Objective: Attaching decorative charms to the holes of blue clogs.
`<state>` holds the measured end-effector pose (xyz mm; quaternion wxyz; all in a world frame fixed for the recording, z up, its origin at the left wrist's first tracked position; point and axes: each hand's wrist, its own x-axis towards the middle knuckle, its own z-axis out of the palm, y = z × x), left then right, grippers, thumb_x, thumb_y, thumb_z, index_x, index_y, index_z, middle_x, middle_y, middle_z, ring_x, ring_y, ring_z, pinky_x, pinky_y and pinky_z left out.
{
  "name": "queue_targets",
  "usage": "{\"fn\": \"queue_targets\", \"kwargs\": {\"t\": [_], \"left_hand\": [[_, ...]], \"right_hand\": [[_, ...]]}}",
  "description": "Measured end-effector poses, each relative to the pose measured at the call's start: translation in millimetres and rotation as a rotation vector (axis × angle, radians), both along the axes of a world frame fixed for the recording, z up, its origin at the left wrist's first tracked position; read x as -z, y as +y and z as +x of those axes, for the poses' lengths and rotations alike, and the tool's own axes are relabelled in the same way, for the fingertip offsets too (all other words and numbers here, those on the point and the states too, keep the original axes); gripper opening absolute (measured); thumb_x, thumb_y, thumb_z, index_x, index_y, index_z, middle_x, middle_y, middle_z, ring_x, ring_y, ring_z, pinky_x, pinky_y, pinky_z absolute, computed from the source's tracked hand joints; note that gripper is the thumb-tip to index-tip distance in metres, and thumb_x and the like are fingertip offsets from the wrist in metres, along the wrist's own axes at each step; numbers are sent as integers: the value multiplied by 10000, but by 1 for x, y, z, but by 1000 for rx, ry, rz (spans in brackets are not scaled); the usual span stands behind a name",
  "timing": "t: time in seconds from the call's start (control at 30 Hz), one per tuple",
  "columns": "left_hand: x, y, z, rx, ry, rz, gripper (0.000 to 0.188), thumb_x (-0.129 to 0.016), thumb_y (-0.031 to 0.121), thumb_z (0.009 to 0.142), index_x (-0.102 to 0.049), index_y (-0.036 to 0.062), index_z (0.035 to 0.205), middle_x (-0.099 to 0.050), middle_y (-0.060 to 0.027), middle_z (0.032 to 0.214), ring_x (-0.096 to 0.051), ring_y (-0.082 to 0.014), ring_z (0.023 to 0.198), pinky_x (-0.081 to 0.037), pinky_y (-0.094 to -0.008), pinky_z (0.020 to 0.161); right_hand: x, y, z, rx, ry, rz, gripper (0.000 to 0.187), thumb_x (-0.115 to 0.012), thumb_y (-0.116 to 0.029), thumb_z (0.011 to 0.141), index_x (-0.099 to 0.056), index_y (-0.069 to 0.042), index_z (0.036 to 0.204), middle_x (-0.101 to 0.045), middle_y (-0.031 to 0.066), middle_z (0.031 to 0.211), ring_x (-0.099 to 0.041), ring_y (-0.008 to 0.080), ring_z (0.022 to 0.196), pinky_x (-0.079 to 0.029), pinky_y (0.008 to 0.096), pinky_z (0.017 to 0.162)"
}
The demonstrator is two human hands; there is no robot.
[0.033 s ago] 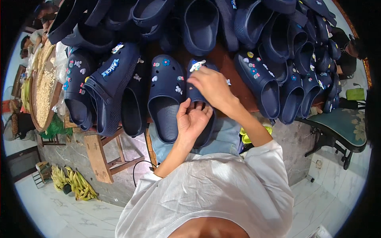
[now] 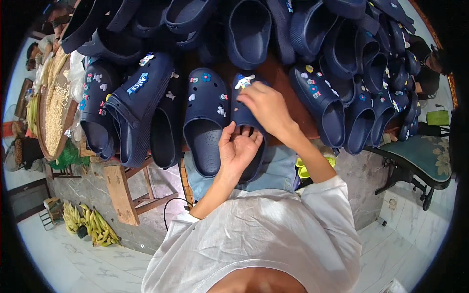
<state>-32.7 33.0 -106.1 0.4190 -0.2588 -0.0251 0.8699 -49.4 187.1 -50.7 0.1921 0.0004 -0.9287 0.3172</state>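
Note:
A navy clog with a white and blue character charm near its toe lies in front of me. My left hand is palm up, its fingers bent up into the clog's opening and its thumb by the near left rim; the fingertips are hidden inside. Over the clog's upper, my right hand has its fingers bent together just below the charm. What those fingertips pinch, if anything, is hidden by the hand. Close on the left sits a second navy clog with several small flower, heart and candy charms.
More navy clogs are heaped along the far side and on the right. A strapped clog leans at the left. Beyond are a wooden stool, a tray of pale kernels, corn cobs and a green chair.

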Motion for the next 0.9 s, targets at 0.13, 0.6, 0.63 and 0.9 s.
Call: {"fn": "queue_targets", "kwargs": {"t": [0.13, 0.6, 0.63, 0.9], "left_hand": [[1, 2, 7, -11, 192, -94, 129, -704, 208, 811, -634, 157, 907, -610, -29, 1098, -498, -233, 1112, -335, -378, 1025], [-16, 72, -46, 232, 1728, -1544, 195, -523, 168, 928, -624, 46, 1042, -628, -114, 1067, -584, -240, 1037, -437, -408, 909], [-24, 77, -52, 335, 2096, -1812, 193, -517, 177, 928, -629, 52, 1023, -631, -116, 1049, -587, -239, 1031, -444, -406, 896], [29, 82, -50, 361, 2454, -2391, 311, -435, 218, 975, -563, 53, 1205, -583, -141, 1204, -553, -268, 1138, -393, -435, 1008]], "right_hand": [[24, 30, 36, 240, 47, -107, 105, -647, -104, 888, -672, -39, 967, -632, 149, 925, -634, 340, 886, -502, 408, 758], [31, 55, 56, 300, 61, 70, 186, -621, -66, 899, -641, -32, 1080, -629, 132, 1056, -604, 336, 979, -486, 402, 851], [26, 55, 49, 269, 75, 64, 189, -620, -65, 898, -643, -30, 1082, -628, 134, 1056, -603, 336, 977, -486, 402, 853], [26, 27, -12, -6, 49, 164, 321, -630, -147, 900, -601, -4, 1186, -584, 157, 1123, -552, 342, 1069, -448, 413, 917]]}}
